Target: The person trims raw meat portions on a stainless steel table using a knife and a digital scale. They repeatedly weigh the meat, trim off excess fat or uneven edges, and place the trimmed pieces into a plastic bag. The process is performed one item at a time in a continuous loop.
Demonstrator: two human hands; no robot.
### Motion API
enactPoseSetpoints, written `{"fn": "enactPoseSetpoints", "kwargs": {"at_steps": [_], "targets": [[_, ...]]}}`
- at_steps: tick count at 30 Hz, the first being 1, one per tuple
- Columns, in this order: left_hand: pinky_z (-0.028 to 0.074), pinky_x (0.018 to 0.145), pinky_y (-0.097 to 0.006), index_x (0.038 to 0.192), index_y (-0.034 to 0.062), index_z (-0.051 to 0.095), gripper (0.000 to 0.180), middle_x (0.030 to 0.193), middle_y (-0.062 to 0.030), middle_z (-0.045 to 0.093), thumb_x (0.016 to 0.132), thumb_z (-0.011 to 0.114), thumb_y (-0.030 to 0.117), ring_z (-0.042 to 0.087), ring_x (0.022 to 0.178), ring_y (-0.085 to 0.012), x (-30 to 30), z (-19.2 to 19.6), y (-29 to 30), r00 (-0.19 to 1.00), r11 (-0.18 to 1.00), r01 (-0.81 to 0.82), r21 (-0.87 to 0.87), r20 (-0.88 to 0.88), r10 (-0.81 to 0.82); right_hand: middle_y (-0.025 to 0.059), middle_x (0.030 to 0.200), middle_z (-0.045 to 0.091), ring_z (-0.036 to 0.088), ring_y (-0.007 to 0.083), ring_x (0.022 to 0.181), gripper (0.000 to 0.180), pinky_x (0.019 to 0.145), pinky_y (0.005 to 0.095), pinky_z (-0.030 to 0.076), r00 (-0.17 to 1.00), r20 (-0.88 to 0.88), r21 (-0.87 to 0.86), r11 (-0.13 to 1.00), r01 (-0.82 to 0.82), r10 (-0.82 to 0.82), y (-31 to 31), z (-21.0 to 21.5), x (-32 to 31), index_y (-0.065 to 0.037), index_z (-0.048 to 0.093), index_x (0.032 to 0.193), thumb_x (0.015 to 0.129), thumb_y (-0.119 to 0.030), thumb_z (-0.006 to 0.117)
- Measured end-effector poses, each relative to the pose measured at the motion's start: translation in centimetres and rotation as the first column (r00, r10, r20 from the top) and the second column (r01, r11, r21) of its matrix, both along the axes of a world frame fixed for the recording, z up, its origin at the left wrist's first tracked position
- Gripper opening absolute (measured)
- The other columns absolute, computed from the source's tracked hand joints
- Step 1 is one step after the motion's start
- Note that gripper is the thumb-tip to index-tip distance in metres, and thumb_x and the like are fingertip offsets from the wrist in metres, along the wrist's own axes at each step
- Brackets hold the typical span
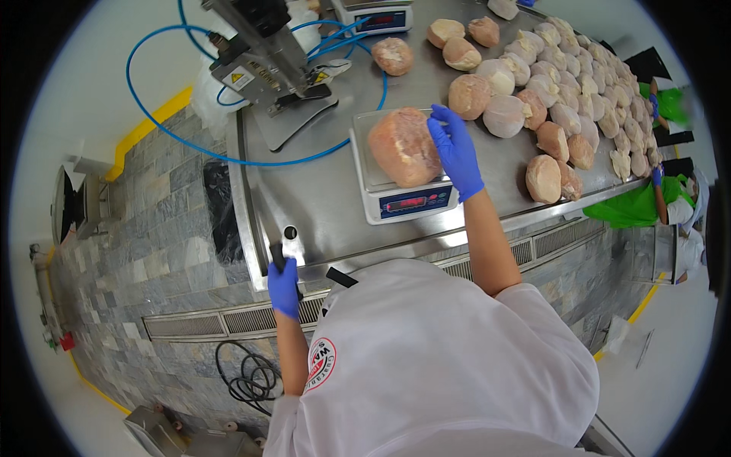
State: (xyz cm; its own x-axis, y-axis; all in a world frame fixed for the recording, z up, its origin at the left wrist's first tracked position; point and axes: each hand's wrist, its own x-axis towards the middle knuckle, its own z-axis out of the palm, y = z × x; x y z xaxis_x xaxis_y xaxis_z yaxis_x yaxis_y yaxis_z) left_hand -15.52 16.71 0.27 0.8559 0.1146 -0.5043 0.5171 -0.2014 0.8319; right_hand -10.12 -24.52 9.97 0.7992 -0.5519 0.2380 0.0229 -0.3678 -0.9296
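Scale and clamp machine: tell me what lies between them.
Head view: only bare steel tabletop and a loop of blue hose lie between the scale and the machine.

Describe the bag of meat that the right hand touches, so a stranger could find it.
On the steel table, find the scale near the front edge. The bag of meat lies on it, under the right hand. Every other bag lies directly on the table.
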Motion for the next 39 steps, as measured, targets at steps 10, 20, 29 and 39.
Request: {"fn": "enactPoseSetpoints", "kwargs": {"at_steps": [10,20,29,39], "targets": [[0.038,0.065,-0.024,0.121,0.0017,0.048,0.041,0.084,-0.0019,0.050,0.089,0.061,0.025,0.046,0.072,-0.0108,-5.8,12.2,-12.2,0.905,0.678,0.405,-0.614,0.376,-0.199,0.0085,0.119,0.060,0.060,0.0149,0.102,0.064,0.093,0.0315,0.048,0.428,0.222,0.544,0.253,-0.800,0.876,7.6,3.2,-9.4,-0.010,0.036,0.147,0.091,-0.017,0.067],[0.046,0.084,-0.028,0.133,-0.0001,0.045,0.048,0.112,-0.0075,0.059,0.095,0.060,0.025,0.056,0.101,-0.0137,1.0,11.3,-22.9,0.699,0.780,0.624,0.040,0.418,-0.580,0.0141,0.095,0.068,0.068,0.0190,0.082,0.031,0.076,0.0333,0.057,0.875,0.271,0.835,0.355,-0.421,0.401,-3.2,5.7,-10.2,-0.001,0.053,0.120,0.093,-0.014,0.060],[0.036,0.111,-0.038,0.146,0.0010,0.028,0.094,0.142,-0.0189,0.037,0.072,0.083,0.018,0.042,0.131,-0.0271,10.7,7.2,-27.9,0.771,0.841,0.490,-0.230,0.565,-0.294,0.0098,0.087,0.066,0.065,0.0197,0.078,0.060,0.074,0.0339,0.052,0.913,-0.164,0.006,0.926,-0.378,0.374,-8.6,1.7,-8.1,-0.014,0.040,0.144,0.092,-0.035,0.063],[0.037,0.112,-0.036,0.150,0.0042,0.020,0.094,0.146,-0.0150,0.035,0.081,0.078,0.027,0.041,0.133,-0.0243,12.5,6.5,-27.4,0.590,0.763,0.646,-0.030,0.655,-0.473,0.0147,0.084,0.069,0.067,0.0377,0.074,0.078,0.068,0.0453,0.054,0.808,-0.467,-0.235,0.831,-0.505,0.359,-6.5,-0.1,-8.0,-0.017,0.028,0.150,0.088,-0.052,0.061]]}}
